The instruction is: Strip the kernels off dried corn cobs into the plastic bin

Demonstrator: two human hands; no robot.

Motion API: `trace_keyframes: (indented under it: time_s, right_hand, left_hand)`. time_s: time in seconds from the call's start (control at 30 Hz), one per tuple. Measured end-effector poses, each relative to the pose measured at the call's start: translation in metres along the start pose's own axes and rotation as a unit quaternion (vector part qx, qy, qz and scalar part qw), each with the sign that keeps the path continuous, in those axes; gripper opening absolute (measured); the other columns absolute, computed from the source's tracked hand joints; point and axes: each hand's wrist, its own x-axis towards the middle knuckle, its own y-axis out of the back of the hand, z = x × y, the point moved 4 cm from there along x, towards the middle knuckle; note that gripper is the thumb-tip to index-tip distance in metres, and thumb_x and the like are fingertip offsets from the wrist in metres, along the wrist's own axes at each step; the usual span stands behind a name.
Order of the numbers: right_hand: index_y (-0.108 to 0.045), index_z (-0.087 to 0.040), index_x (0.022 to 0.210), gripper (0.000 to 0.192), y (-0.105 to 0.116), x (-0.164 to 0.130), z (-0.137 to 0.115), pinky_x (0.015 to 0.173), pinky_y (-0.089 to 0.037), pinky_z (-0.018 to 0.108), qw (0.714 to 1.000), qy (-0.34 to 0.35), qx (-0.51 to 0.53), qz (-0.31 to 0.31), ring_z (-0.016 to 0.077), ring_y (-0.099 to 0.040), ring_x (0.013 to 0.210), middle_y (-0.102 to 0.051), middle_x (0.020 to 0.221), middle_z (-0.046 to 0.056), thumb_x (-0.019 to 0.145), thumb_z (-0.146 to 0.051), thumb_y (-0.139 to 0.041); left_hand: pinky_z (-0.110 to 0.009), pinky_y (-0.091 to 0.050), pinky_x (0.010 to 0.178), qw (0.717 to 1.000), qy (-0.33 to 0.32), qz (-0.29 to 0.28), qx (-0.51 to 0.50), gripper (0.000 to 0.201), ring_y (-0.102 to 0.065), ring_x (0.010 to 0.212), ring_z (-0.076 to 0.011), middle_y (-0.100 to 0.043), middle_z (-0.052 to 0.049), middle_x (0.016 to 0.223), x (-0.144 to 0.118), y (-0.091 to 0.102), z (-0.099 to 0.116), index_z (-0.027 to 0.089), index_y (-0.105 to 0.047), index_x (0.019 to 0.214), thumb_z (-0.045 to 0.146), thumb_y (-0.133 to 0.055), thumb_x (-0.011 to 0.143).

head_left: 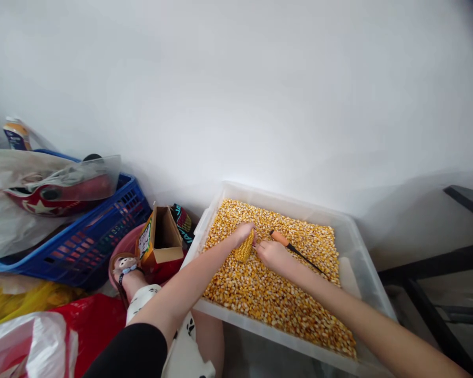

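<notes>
My left hand is closed around the upper end of a yellow ear of corn, which is tilted over a wide translucent plastic bin. On the ear's right side, the curled fingers of my right hand press against it; its fingertips are partly hidden. Beneath both hands, loose yellow corn kernels cover the bottom of the bin. A tool with an orange handle and thin dark shaft, like a screwdriver, lies on the kernels just beyond my right hand.
To the left stands a blue plastic basket heaped with bags and other items. An opened cardboard box is between basket and bin. Black metal bars stand at the right, and a white wall rises behind the bin.
</notes>
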Motion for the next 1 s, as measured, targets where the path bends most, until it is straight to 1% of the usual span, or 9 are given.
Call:
trace_keyframes:
  time_s: [0.1, 0.17, 0.3, 0.4, 0.53, 0.7, 0.8, 0.9, 1.0]
  right_hand:
    - [-0.063, -0.013, 0.08, 0.032, -0.001, -0.001, 0.003, 0.063, -0.038, 0.026, 1.0, -0.003, 0.019, 0.011, 0.0152, -0.059, 0.071, -0.064, 0.076, 0.007, 0.09, -0.02, -0.033]
    - [-0.063, -0.012, 0.081, 0.033, -0.001, -0.002, 0.005, 0.062, -0.037, 0.025, 1.0, -0.003, 0.017, 0.021, 0.0153, -0.059, 0.071, -0.064, 0.076, 0.008, 0.09, -0.021, -0.033]
    - [-0.064, -0.013, 0.076, 0.035, 0.0, -0.001, 0.008, 0.063, -0.036, 0.024, 0.998, 0.016, 0.062, 0.028, 0.0136, -0.058, 0.069, -0.065, 0.075, 0.007, 0.09, -0.022, -0.034]
    - [-0.064, -0.012, 0.079, 0.034, 0.001, 0.0, 0.01, 0.063, -0.036, 0.025, 0.998, 0.021, 0.05, 0.035, 0.0145, -0.059, 0.07, -0.065, 0.075, 0.008, 0.09, -0.023, -0.034]
    - [-0.064, -0.012, 0.08, 0.033, -0.001, 0.0, 0.007, 0.063, -0.038, 0.025, 0.998, 0.021, 0.044, 0.028, 0.0149, -0.059, 0.07, -0.065, 0.076, 0.007, 0.09, -0.021, -0.034]
    - [-0.061, -0.008, 0.092, 0.025, -0.004, -0.006, -0.01, 0.06, -0.039, 0.029, 0.999, 0.017, -0.029, 0.019, 0.0196, -0.058, 0.072, -0.062, 0.077, 0.011, 0.085, -0.009, -0.037]
    - [-0.06, -0.007, 0.096, 0.027, -0.007, -0.009, -0.016, 0.058, -0.038, 0.028, 0.999, -0.015, -0.039, 0.023, 0.0204, -0.058, 0.073, -0.062, 0.078, 0.012, 0.085, -0.008, -0.036]
    - [-0.062, -0.009, 0.091, 0.027, -0.01, -0.008, -0.012, 0.058, -0.038, 0.028, 0.999, -0.035, -0.017, 0.031, 0.0182, -0.058, 0.069, -0.063, 0.075, 0.01, 0.087, -0.013, -0.035]
    - [-0.062, -0.011, 0.085, 0.028, -0.01, -0.005, -0.003, 0.06, -0.037, 0.026, 0.999, -0.01, 0.005, 0.038, 0.0159, -0.058, 0.067, -0.063, 0.074, 0.008, 0.088, -0.016, -0.035]
  left_hand:
    - [-0.029, -0.041, 0.047, 1.0, -0.011, -0.014, -0.008, 0.028, -0.047, 0.041, -0.0153, -0.049, -0.003, 0.043, -0.001, -0.002, 0.002, 0.017, -0.047, 0.053, 0.026, -0.034, 0.077]
    - [-0.029, -0.041, 0.047, 1.0, -0.016, -0.013, -0.004, 0.029, -0.047, 0.041, -0.015, -0.049, -0.003, 0.043, -0.002, -0.001, 0.002, 0.017, -0.048, 0.053, 0.026, -0.034, 0.077]
    - [-0.03, -0.042, 0.05, 0.999, -0.033, -0.023, 0.014, 0.031, -0.05, 0.043, -0.0165, -0.051, -0.004, 0.045, -0.002, -0.001, 0.002, 0.016, -0.05, 0.053, 0.028, -0.034, 0.077]
    - [-0.03, -0.042, 0.052, 0.999, -0.034, -0.028, 0.024, 0.032, -0.051, 0.045, -0.0167, -0.053, -0.005, 0.046, -0.001, 0.0, 0.001, 0.016, -0.051, 0.053, 0.029, -0.035, 0.077]
    - [-0.03, -0.042, 0.052, 0.999, -0.03, -0.028, 0.026, 0.034, -0.05, 0.044, -0.0167, -0.051, -0.005, 0.044, -0.002, -0.001, 0.003, 0.016, -0.05, 0.05, 0.027, -0.033, 0.078]
    - [-0.031, -0.041, 0.051, 0.999, -0.019, -0.022, 0.021, 0.034, -0.048, 0.042, -0.0168, -0.049, -0.004, 0.041, -0.004, -0.003, 0.003, 0.017, -0.047, 0.049, 0.026, -0.032, 0.078]
    - [-0.031, -0.041, 0.051, 0.999, -0.001, -0.024, 0.021, 0.032, -0.048, 0.041, -0.0167, -0.049, -0.004, 0.041, -0.001, -0.002, -0.001, 0.017, -0.047, 0.05, 0.028, -0.032, 0.077]
    - [-0.031, -0.041, 0.053, 0.999, -0.011, -0.03, 0.036, 0.032, -0.048, 0.044, -0.0172, -0.05, -0.005, 0.043, 0.002, 0.0, -0.003, 0.017, -0.049, 0.053, 0.03, -0.032, 0.076]
    - [-0.032, -0.042, 0.058, 0.998, -0.024, -0.032, 0.044, 0.033, -0.05, 0.049, -0.0184, -0.052, -0.007, 0.047, 0.004, 0.0, -0.004, 0.015, -0.052, 0.055, 0.031, -0.033, 0.077]
